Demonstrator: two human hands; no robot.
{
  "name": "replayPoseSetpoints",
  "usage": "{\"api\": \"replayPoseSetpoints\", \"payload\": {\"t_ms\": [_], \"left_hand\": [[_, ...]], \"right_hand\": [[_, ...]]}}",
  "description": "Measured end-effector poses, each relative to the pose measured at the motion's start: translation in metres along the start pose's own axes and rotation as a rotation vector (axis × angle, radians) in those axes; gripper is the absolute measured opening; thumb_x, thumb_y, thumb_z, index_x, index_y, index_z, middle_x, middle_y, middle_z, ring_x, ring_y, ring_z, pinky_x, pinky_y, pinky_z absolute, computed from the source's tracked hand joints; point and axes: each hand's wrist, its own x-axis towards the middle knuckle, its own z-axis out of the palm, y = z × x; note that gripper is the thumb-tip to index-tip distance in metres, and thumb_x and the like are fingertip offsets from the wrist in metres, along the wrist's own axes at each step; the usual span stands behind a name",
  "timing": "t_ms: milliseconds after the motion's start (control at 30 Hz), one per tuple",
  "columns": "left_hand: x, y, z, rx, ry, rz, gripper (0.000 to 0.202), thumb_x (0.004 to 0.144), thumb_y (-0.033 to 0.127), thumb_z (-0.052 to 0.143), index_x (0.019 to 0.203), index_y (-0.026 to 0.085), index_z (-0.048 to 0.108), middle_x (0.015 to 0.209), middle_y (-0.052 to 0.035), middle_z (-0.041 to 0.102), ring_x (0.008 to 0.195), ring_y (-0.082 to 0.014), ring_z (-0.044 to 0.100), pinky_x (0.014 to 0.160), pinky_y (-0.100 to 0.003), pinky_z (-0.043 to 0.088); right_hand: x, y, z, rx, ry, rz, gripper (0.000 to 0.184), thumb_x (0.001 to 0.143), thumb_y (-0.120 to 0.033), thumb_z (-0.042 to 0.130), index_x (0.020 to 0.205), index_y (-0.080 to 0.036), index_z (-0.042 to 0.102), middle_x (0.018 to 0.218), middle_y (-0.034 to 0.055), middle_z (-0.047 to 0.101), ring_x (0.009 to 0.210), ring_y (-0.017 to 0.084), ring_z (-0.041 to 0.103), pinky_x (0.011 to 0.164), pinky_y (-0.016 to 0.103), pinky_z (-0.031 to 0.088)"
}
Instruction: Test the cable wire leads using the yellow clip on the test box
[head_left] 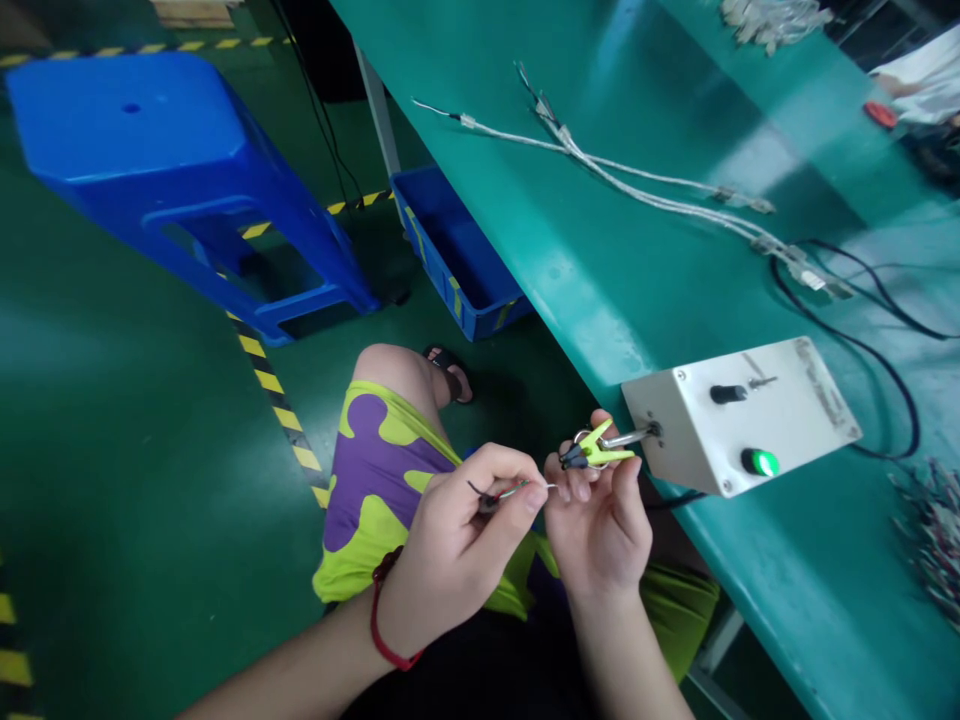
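Observation:
My left hand (480, 530) is closed in a pinch on a thin cable end with fine coloured wires (514, 490). A pale wire tip pokes out past the thumb, and a black strand sticks out on the other side. My right hand (600, 530) holds a small yellow-green spring clip (600, 447) with black tips, thumb and forefinger at its two handles. The clip sits at the end of a metal shaft (630, 437) coming out of a white box (750, 410). The wire tip is just below and left of the clip's jaws, apart from them.
The box, with a green lit button (761, 462), stands on a green table (675, 270). Several white cables (645, 180) lie beyond it. Wire bundles (934, 540) are at right. A blue stool (142, 120) and blue bin (465, 260) stand on the floor.

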Motion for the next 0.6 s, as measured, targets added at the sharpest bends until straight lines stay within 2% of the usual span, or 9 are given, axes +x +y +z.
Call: {"api": "replayPoseSetpoints", "payload": {"t_ms": [100, 233, 400, 600], "left_hand": [[0.002, -0.001, 0.003, 0.053, 0.060, 0.020, 0.009, 0.099, 0.017, 0.066, 0.102, 0.026, 0.067, 0.077, 0.0049, 0.067, 0.061, -0.0090, 0.057, 0.056, -0.022, 0.044], [0.005, -0.004, 0.006, 0.018, 0.150, 0.083, 0.013, 0.097, 0.011, 0.068, 0.100, 0.024, 0.068, 0.099, 0.0007, 0.075, 0.083, -0.0119, 0.070, 0.071, -0.023, 0.053], [0.012, -0.004, 0.005, 0.013, 0.149, 0.124, 0.016, 0.095, 0.007, 0.070, 0.088, 0.021, 0.067, 0.112, -0.0005, 0.077, 0.101, -0.0138, 0.074, 0.087, -0.025, 0.057], [0.019, -0.003, 0.010, 0.008, 0.158, 0.103, 0.015, 0.092, 0.009, 0.075, 0.088, 0.022, 0.069, 0.112, 0.0028, 0.082, 0.098, -0.0132, 0.078, 0.085, -0.022, 0.060]], "right_hand": [[0.000, -0.001, 0.000, -0.060, 0.032, 0.000, 0.030, 0.095, -0.053, 0.069, 0.115, -0.031, 0.075, 0.073, -0.0038, 0.035, 0.061, 0.015, 0.029, 0.059, 0.027, 0.039], [0.002, -0.002, 0.000, -0.017, 0.049, 0.016, 0.029, 0.091, -0.048, 0.078, 0.113, -0.029, 0.076, 0.070, -0.0052, 0.036, 0.057, 0.013, 0.029, 0.056, 0.023, 0.041], [0.003, -0.003, 0.002, 0.121, 0.092, 0.055, 0.030, 0.085, -0.038, 0.087, 0.110, -0.024, 0.077, 0.065, -0.0073, 0.040, 0.055, 0.007, 0.033, 0.056, 0.014, 0.044], [0.003, -0.004, 0.003, 0.150, 0.115, 0.066, 0.033, 0.082, -0.036, 0.091, 0.109, -0.022, 0.078, 0.063, -0.0082, 0.043, 0.054, 0.005, 0.035, 0.056, 0.012, 0.047]]}}
